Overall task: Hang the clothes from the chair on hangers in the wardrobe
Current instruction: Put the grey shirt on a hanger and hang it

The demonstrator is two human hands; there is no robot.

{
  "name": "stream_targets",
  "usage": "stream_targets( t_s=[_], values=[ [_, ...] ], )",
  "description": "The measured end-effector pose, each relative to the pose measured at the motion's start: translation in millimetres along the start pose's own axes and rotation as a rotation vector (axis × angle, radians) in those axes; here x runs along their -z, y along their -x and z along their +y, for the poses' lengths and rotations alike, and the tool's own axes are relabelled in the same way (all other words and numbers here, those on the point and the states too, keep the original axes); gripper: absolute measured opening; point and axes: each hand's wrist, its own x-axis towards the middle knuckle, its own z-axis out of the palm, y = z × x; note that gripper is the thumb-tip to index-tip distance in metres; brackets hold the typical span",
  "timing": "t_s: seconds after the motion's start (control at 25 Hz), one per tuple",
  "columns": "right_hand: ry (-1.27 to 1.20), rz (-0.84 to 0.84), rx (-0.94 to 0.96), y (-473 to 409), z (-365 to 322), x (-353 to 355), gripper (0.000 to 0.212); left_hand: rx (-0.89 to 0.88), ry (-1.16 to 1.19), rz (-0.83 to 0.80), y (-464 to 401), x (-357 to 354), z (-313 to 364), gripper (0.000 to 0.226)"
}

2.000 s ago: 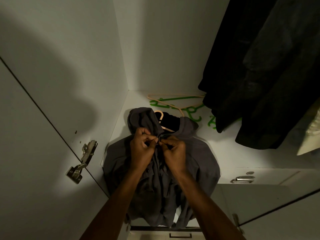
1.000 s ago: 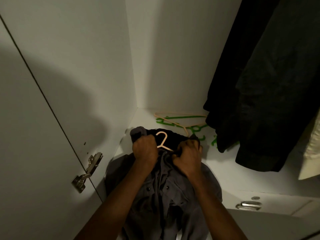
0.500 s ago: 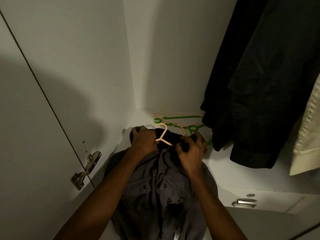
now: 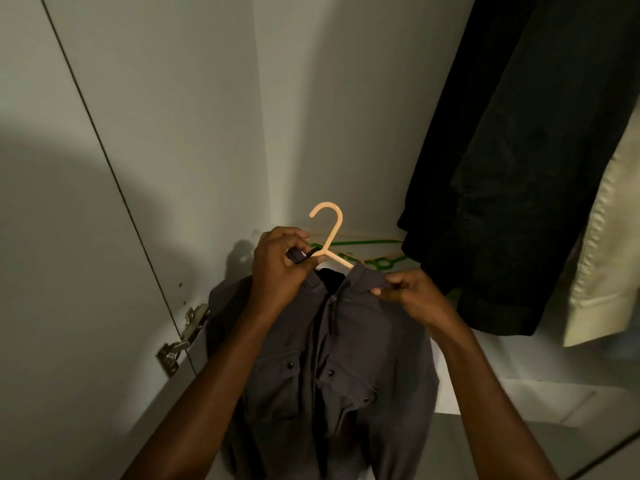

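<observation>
Left hand (image 4: 280,268) fingers pinching collar by peach hanger (image 4: 329,233), right hand (image 4: 412,296) apparently pinching grey shirt (image 4: 346,368) collar

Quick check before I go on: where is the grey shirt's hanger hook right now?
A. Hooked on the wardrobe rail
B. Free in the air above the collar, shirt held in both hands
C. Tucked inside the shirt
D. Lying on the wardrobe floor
B: the peach hanger hook stands clear above the grey shirt, whose collar the left hand and right hand grip.
</observation>
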Motion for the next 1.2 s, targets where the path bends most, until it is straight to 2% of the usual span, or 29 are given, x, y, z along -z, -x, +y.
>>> stream_targets(
  t_s=[0.08,0.16,0.24,0.32,0.4,0.44,0.48,0.52,0.6,0.68,0.84,0.96,1.04,1.2],
  values=[
    [-0.042,0.075,0.125,1.5,-11.8,-0.4,0.023,0.011,0.072,0.02,-5.2,5.6,13.9,0.025],
    [-0.05,0.122,0.22,6.4,-30.1,2.3,0.024,0.036,0.085,-0.017,-14.8,19.2,23.2,0.027],
    [-0.022,0.166,0.268,13.4,-48.0,11.0,0.024,0.067,-0.033,-0.014,-20.2,42.7,28.3,0.042],
    [0.012,0.213,0.31,24.3,-68.2,22.7,0.026,0.171,-0.246,-0.021,-17.9,70.7,31.0,0.063],
    [0.058,0.248,0.334,38.5,-90.1,35.2,0.032,0.326,-0.358,-0.225,-6.1,88.4,34.3,0.067],
    [0.083,0.262,0.345,44.8,-99.0,42.6,0.033,0.355,-0.323,-0.345,1.2,88.8,31.0,0.067],
    [0.104,0.272,0.352,51.8,-107.7,49.6,0.033,0.316,-0.261,-0.408,7.7,86.8,26.9,0.067],
    [0.114,0.281,0.358,59.3,-116.8,55.9,0.033,0.235,-0.2,-0.407,11.2,85.1,23.5,0.07],
    [0.102,0.311,0.355,72.5,-130.5,68.6,0.03,0.076,-0.086,-0.323,6.4,84.2,24.3,0.077],
    [0.12,0.359,0.356,84.2,-142.3,79.4,0.026,-0.076,0.005,-0.27,-7.3,87.7,37.6,0.076],
    [0.167,0.404,0.424,103.3,-162.8,100.4,0.022,-0.407,-0.062,-0.229,-37.9,106.1,74.2,0.073],
    [0.174,0.341,0.469,118.7,-179.0,122.2,0.026,-0.582,-0.175,-0.177,-63.3,112.6,104.4,0.074],
    [0.142,0.311,0.471,123.1,-187.1,132.9,0.026,-0.644,-0.25,-0.148,-79.9,111.6,123.8,0.074],
    [0.07,0.27,0.476,130.1,-188.9,136.1,0.022,-0.634,-0.355,-0.134,-98.6,96.6,143.8,0.08]
  ],
)
